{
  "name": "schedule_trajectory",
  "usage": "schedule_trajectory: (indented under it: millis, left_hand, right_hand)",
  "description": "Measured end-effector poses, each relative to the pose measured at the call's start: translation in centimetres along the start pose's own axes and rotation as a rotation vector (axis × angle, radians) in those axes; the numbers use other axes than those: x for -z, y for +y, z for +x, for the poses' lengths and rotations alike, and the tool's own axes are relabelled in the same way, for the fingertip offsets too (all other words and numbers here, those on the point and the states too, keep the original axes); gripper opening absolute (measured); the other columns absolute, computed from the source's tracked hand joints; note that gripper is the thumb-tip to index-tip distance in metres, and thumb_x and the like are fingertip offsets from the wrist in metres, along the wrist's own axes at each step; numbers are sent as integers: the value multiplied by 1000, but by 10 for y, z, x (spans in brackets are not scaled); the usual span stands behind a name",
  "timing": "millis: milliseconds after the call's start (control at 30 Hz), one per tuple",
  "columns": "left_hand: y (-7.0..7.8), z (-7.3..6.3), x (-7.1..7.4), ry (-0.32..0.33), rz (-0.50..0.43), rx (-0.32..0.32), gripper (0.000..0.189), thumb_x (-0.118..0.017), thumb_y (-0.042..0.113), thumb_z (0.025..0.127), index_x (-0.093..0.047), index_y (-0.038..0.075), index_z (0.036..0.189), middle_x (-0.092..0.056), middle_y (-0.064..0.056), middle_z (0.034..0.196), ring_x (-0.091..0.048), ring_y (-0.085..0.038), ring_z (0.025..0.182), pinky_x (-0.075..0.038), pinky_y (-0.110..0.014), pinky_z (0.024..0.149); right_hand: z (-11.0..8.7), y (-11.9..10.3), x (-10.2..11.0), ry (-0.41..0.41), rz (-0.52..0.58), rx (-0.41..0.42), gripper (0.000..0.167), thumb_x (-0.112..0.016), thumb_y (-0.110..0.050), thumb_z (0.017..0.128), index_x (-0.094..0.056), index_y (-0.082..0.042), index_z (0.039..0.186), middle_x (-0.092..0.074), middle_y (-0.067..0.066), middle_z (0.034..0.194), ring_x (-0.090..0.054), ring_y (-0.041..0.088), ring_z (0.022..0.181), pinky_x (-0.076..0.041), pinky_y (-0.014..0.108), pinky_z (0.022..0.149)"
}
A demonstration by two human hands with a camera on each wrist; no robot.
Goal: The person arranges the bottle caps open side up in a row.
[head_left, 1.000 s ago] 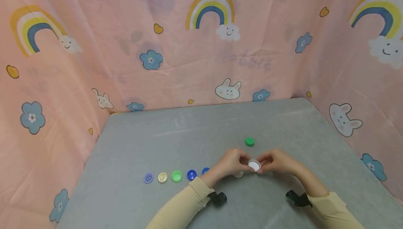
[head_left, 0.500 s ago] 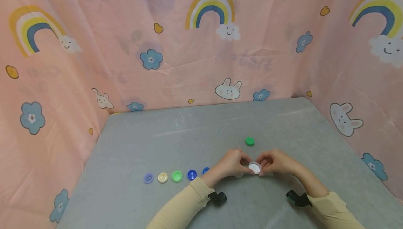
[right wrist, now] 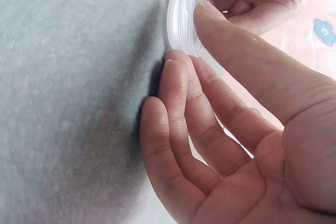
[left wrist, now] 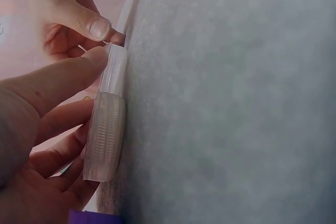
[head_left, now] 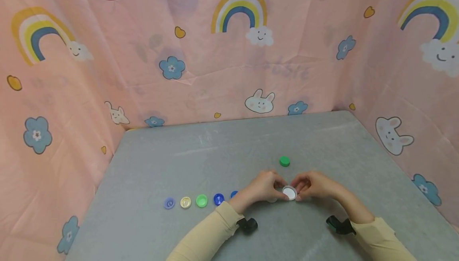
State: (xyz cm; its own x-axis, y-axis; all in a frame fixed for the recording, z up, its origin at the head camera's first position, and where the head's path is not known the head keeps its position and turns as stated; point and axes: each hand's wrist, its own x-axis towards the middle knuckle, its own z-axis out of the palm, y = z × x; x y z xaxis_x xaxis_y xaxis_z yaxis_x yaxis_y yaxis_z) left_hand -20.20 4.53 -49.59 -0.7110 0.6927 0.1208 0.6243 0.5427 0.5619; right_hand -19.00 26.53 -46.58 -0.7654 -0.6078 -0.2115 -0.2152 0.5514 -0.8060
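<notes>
A white bottle cap point(head_left: 289, 193) lies face up on the grey table, between my two hands. My left hand point(head_left: 264, 186) pinches its left side with thumb and fingers. On the opposite side, my right hand point(head_left: 314, 185) pinches the rim, its thumb point(right wrist: 212, 22) over the edge and its other fingers reaching down to the table. A second, translucent cap point(left wrist: 105, 137) sits right beside the white one in the left wrist view. In the head view this translucent cap is mostly hidden under my left hand.
Left of my hands runs a row of caps: purple point(head_left: 169, 203), gold point(head_left: 185, 202), light green point(head_left: 201, 201), blue point(head_left: 218, 199) and another blue point(head_left: 234, 194) partly behind my left forearm. A green cap point(head_left: 284, 161) stands farther back. Pink printed cloth point(head_left: 201, 81) surrounds the table point(head_left: 161, 165).
The white cap has come down slightly toward me, from tilted to flatter on the table, with both hands keeping their pinch. The other caps have not moved.
</notes>
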Motion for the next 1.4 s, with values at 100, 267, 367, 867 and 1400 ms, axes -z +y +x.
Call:
schedule_trajectory:
  millis: [100, 267, 367, 867, 1400]
  left_hand:
    - [0, 1, 1, -16, -9, 2, 31, -82, 34, 72, -75, 17, 97, -62, 7, 85, -49, 2, 73, -36, -6, 63]
    - [-3, 5, 3, -16, -90, 46, 28, -81, 29, 75, -76, 13, 97, -65, 6, 83, -51, 3, 72, -40, -7, 63]
    - [-7, 10, 5, 23, -143, 101, 28, -81, 26, 75, -75, 10, 97, -69, 3, 84, -55, 3, 71, -42, -8, 63]
    - [-26, 37, 17, 187, -305, 392, 28, -84, 26, 71, -74, 8, 90, -69, 2, 78, -53, -2, 58, -44, -16, 52]
    - [-31, 57, 13, 189, -297, 401, 34, -82, 26, 73, -73, 8, 100, -62, 6, 74, -51, -2, 60, -42, -15, 52]
  right_hand:
    - [0, -1, 2, -11, 2, -15, 38, -78, -15, 77, -64, 5, 106, -69, 10, 87, -65, 11, 75, -51, 22, 66]
    - [1, -1, 7, -8, 4, -57, 40, -77, -15, 78, -63, 6, 108, -69, 10, 89, -63, 13, 79, -49, 22, 67]
    - [3, -1, 10, 30, -8, -69, 40, -76, -15, 79, -62, 7, 110, -69, 10, 92, -64, 16, 82, -49, 24, 68]
    - [31, 10, 26, 297, -110, -138, 37, -73, -16, 83, -63, 3, 113, -71, 12, 95, -64, 19, 85, -48, 30, 73]
    - [59, 18, 22, 363, -126, -124, 39, -76, -17, 80, -64, 4, 110, -70, 11, 89, -63, 15, 78, -49, 27, 68]
